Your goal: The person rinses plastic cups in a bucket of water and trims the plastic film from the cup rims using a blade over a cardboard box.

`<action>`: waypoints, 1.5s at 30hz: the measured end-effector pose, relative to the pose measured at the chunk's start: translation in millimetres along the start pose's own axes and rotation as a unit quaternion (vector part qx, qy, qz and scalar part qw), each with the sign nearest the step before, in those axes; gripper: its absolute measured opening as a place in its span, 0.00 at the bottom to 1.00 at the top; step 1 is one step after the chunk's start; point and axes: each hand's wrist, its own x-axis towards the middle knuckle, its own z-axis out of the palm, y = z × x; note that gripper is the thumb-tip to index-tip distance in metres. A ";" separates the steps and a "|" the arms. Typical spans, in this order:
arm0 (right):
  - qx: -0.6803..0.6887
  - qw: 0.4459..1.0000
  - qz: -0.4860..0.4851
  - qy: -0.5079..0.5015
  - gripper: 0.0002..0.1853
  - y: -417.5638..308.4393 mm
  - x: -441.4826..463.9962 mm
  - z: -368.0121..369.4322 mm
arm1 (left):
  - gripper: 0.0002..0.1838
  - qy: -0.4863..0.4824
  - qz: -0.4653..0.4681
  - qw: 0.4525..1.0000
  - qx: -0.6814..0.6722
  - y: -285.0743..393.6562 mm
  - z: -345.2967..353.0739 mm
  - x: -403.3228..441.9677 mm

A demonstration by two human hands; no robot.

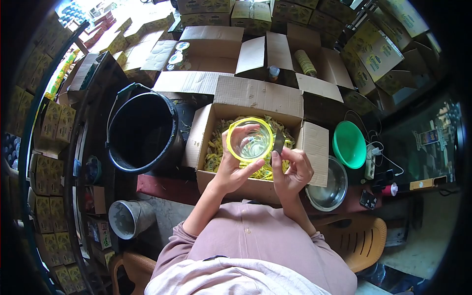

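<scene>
My left hand point(230, 166) is wrapped round a clear round plastic cup point(250, 141) with a yellow rim, its open mouth tilted up toward me. At the cup's right side, my right hand point(295, 172) pinches a small flat dark blade point(278, 141) between thumb and fingers. The blade stands close to the yellow rim; whether it touches is unclear. Both hands are above an open cardboard box point(258, 93), which is strewn with yellow strips point(214, 148). Other clear pieces may lie among the strips, but the hands cover part of the box.
Left of the box stands a large black bucket point(142, 132); a grey bucket point(130, 219) is on the floor. To the right are a green basin point(349, 145) and a metal bowl point(328, 187). Behind, an open carton point(216, 56) holds several lidded cups point(179, 56), and another holds stacked yellow rings point(305, 63).
</scene>
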 end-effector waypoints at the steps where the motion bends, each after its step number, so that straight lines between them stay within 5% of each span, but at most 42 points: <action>1: -0.002 1.000 -0.005 0.001 0.10 0.5 -2.2 -0.2 | 0.38 0.016 -0.006 1.000 0.001 -1.0 1.2 -0.2; 23: -0.073 0.992 -0.090 0.047 0.10 10.0 -5.2 14.5 | 0.36 0.040 0.004 0.977 0.208 -6.7 11.8 -4.3; 31: -0.098 0.992 -0.073 0.040 0.09 6.7 3.5 13.8 | 0.17 0.008 -0.007 0.965 0.263 1.0 11.7 -6.2; 35: -0.031 0.998 -0.051 0.016 0.09 12.0 9.9 11.4 | 0.34 -0.027 0.032 0.936 0.350 -0.5 3.9 -5.8; 38: -0.013 0.998 -0.069 0.006 0.12 15.0 13.0 9.2 | 0.29 0.005 -0.034 0.984 0.177 5.7 7.2 -4.5; 45: -0.008 0.998 -0.067 -0.014 0.12 17.7 16.5 1.6 | 0.36 -0.053 -0.028 0.982 0.180 2.4 -1.8 -5.4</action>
